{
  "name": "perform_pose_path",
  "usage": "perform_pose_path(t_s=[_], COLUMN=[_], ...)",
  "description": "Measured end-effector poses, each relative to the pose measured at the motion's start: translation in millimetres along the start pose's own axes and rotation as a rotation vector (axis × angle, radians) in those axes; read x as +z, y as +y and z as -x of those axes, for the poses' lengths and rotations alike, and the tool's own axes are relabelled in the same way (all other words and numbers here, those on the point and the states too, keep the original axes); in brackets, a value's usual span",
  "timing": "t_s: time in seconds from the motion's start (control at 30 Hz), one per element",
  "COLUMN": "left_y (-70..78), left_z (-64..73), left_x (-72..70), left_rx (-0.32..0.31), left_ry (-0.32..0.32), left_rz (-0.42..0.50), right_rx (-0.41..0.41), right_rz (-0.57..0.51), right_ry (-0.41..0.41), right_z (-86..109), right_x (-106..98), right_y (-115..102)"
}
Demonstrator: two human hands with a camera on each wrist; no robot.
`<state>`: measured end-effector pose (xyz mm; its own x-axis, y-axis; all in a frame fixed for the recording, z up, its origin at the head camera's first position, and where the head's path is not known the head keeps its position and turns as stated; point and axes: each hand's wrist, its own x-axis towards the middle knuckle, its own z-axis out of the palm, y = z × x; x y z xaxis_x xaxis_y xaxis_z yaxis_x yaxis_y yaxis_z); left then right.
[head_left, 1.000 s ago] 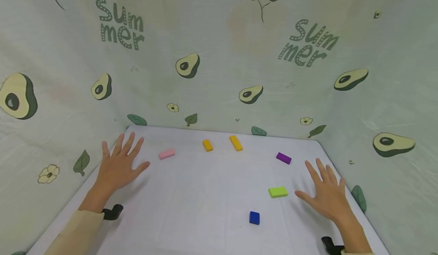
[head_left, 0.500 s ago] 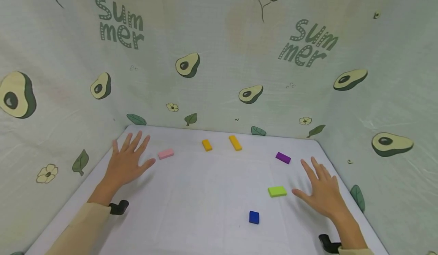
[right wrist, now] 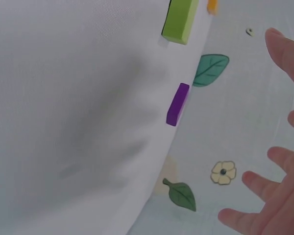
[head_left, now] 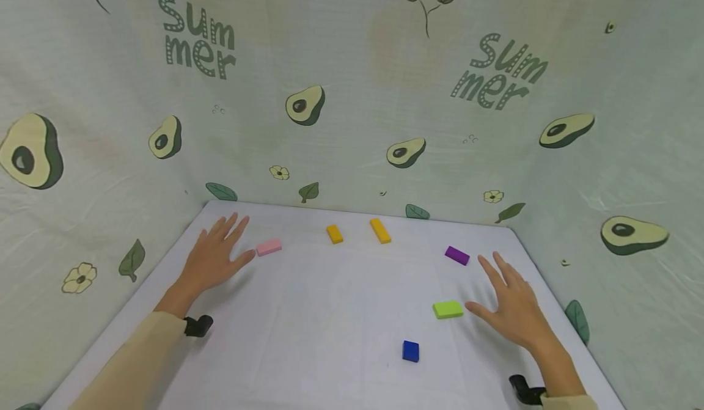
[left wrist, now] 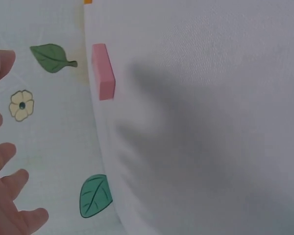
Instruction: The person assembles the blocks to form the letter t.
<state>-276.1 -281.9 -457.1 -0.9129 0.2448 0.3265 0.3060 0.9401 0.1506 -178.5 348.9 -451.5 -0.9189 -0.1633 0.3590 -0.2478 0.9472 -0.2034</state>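
My left hand (head_left: 211, 261) hovers over the left side of the white table with its fingers spread, holding nothing. Just right of its thumb lies a pink block (head_left: 269, 247), which the left wrist view shows beyond the hand's shadow. On the other side my right hand (head_left: 514, 309) is held above the table, fingers apart and empty. A lime green block (head_left: 448, 310) lies close to the left of its thumb. Farther back, near the right fingertips, is a purple block (head_left: 457, 255). Nearer the front sits a dark blue block (head_left: 410, 351).
Two yellow-orange blocks, a shorter one (head_left: 334, 234) and a longer one (head_left: 380, 230), lie toward the back of the table (head_left: 330, 312). A pale cloth (head_left: 352, 92) printed with avocados and leaves walls the table at the back and both sides.
My left hand has moved right, toward the pink block. The right hand has shifted slightly left, its thumb coming closer to the lime green block. The blocks have stayed in place.
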Motion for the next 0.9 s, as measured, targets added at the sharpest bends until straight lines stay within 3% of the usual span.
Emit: perform_pose_path(t_s=[0.23,0.4,0.63,0.9], left_y=[-2.2,-4.5,-5.2,-4.9], left_z=[-12.3,-21.9,-29.7,-37.7], left_x=[12.5,19.2,28.2,37.1], left_rx=[-0.061,-0.101,-0.125,-0.138], left_ry=[-0.058,-0.113,-0.156,-0.189], left_rz=[0.127,0.217,0.314,0.387], right_rx=[-0.019,0.011,0.044,0.025], right_rz=[-0.030,-0.061,-0.115,-0.152], right_ry=[-0.011,-0.068,-0.131,-0.151], right_z=[-2.5,-5.0,-7.0,-8.4], right_x=[3.5,6.4,12.9,16.4], right_y=[-0.6,-1.6,-2.4,-3.9])
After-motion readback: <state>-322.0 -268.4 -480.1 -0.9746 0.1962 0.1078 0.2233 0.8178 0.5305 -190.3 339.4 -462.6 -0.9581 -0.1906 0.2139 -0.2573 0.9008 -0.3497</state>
